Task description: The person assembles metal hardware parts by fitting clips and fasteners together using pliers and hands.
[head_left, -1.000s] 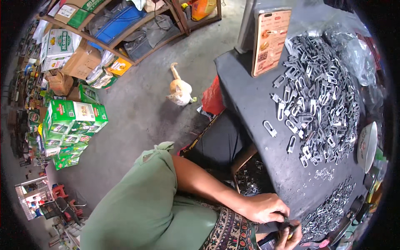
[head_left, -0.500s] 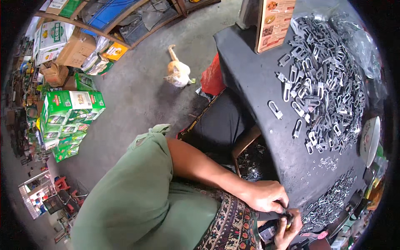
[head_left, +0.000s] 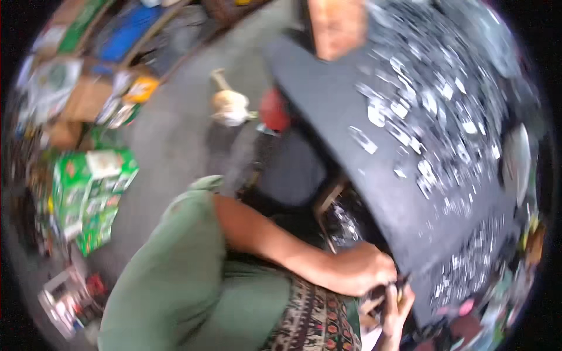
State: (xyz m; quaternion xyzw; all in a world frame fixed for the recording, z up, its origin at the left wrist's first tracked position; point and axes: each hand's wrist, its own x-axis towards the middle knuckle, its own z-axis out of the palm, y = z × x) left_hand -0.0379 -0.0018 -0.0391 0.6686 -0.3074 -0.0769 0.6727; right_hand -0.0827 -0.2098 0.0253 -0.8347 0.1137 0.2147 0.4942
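Note:
My left hand (head_left: 369,270) reaches over the table's near edge with its fingers curled closed. Just below it, my right hand (head_left: 398,305) is closed too, fingers bent and thumb raised. The hands meet at a small dark piece (head_left: 400,283) pinched between them. Motion blur and the fingers hide its kind. Beside them on the dark table (head_left: 374,193) lies a heap of small shiny metal parts (head_left: 468,266). Farther up spreads a larger heap of long dark pieces with metal loops (head_left: 439,105), and one loose piece (head_left: 363,140) lies apart.
An upright printed board (head_left: 336,29) stands at the table's far end. A white bowl (head_left: 516,164) sits by the right edge. On the floor are a cat (head_left: 231,108), a red bag (head_left: 274,110) and green cartons (head_left: 93,187). A dark seat (head_left: 290,169) is under the table's edge.
The whole view has shifted and blurred, with the table and heaps now farther left. My hands stay together at the dark piece; the left has drawn round it more tightly.

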